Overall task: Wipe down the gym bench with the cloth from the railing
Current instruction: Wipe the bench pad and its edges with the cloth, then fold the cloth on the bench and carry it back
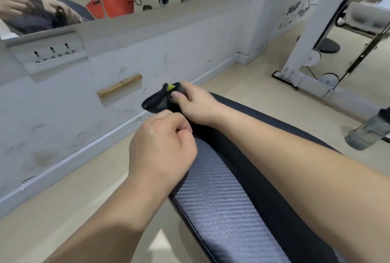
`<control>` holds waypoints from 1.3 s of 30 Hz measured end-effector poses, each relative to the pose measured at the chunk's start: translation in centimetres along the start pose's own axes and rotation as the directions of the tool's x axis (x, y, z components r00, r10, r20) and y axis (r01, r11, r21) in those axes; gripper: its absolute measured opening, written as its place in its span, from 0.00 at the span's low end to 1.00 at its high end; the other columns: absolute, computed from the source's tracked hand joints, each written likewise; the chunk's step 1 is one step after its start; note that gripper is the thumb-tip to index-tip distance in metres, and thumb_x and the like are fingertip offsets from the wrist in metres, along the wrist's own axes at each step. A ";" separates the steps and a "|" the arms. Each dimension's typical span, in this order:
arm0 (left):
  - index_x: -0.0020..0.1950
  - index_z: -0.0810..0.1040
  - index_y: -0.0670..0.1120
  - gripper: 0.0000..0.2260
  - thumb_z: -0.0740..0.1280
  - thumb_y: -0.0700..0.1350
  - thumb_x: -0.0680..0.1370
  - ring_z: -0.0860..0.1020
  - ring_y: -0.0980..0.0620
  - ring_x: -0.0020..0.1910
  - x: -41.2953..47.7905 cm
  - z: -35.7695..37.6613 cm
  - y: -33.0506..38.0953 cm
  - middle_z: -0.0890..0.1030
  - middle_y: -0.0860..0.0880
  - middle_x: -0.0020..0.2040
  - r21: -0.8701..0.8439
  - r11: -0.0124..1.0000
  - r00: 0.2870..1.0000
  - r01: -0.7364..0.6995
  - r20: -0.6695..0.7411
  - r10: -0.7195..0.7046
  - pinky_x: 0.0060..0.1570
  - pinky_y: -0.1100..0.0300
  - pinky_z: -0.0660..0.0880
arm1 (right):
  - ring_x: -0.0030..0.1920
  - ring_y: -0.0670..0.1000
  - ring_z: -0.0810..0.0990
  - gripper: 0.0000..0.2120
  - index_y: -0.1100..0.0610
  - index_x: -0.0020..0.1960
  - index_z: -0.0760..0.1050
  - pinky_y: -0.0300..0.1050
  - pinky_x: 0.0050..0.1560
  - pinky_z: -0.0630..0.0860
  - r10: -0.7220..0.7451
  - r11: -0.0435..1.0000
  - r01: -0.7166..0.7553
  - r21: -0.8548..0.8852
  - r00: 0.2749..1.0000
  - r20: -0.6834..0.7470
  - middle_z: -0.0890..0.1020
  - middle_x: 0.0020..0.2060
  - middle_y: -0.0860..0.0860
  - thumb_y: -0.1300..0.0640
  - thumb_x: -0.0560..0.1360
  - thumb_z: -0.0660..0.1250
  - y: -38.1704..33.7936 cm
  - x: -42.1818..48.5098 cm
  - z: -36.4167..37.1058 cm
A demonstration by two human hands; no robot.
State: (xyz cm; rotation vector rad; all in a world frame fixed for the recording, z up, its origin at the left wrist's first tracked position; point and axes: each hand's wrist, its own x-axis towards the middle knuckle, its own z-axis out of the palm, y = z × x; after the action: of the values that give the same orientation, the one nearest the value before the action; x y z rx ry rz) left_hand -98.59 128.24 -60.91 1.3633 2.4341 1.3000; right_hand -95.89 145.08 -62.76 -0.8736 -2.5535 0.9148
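A dark cloth point(157, 100) with a small yellow-green patch is bunched at the far end of the gym bench point(221, 205), a long pad with a grey woven centre and black edges. My right hand point(196, 104) grips the cloth's upper part, thumb pressed on it. My left hand point(162, 153) is closed in a fist at the bench's left edge, pinching the cloth's lower end. Most of the cloth is hidden under my hands.
A low white wall with a socket plate point(48, 52) and a mirror above runs along the left. A white cable machine frame point(306, 58) stands at the back right. A clear water bottle point(369, 131) sits at the right. Beige floor surrounds the bench.
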 end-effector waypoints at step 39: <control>0.36 0.81 0.43 0.09 0.72 0.48 0.64 0.75 0.50 0.35 -17.4 6.2 23.7 0.78 0.49 0.34 -0.118 0.986 0.446 0.118 0.894 0.053 0.37 0.57 0.71 | 0.53 0.54 0.86 0.14 0.59 0.61 0.79 0.50 0.54 0.80 0.870 0.295 -0.379 0.877 0.485 -0.083 0.86 0.57 0.59 0.52 0.79 0.72 6.4 -52.6 -18.5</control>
State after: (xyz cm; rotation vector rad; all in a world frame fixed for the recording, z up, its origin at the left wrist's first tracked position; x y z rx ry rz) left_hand -69.44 125.56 -54.02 1.4088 1.5232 0.4572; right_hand -44.02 124.70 -56.35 -1.6151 -0.9338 1.5091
